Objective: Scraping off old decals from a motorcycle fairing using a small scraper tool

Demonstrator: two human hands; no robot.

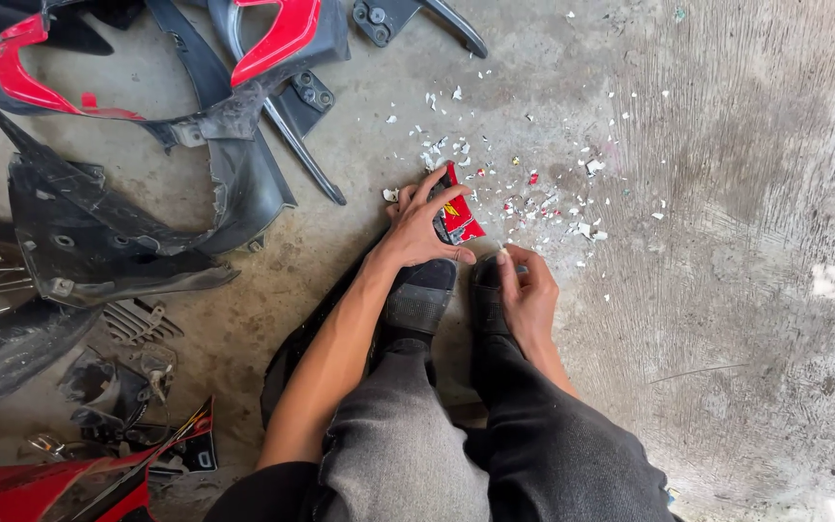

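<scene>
A red-and-black plastic fairing panel (459, 215) is pinned to the grey concrete floor (727, 242) by the left hand (417, 227), fingers spread and curled over its edge, just ahead of two black shoes (419, 295); the right hand (526, 290) is held beside it, thumb and forefinger pressed together on something too small to identify; white and red flakes (533, 193) are scattered around; scraping appears under way, and a firm hold is called for next; dark stripped body panels (118, 222) are piled well apart.

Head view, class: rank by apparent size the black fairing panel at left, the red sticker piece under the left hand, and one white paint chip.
1. Black fairing panel, largest.
2. Red sticker piece.
3. White paint chip, smallest.
</scene>
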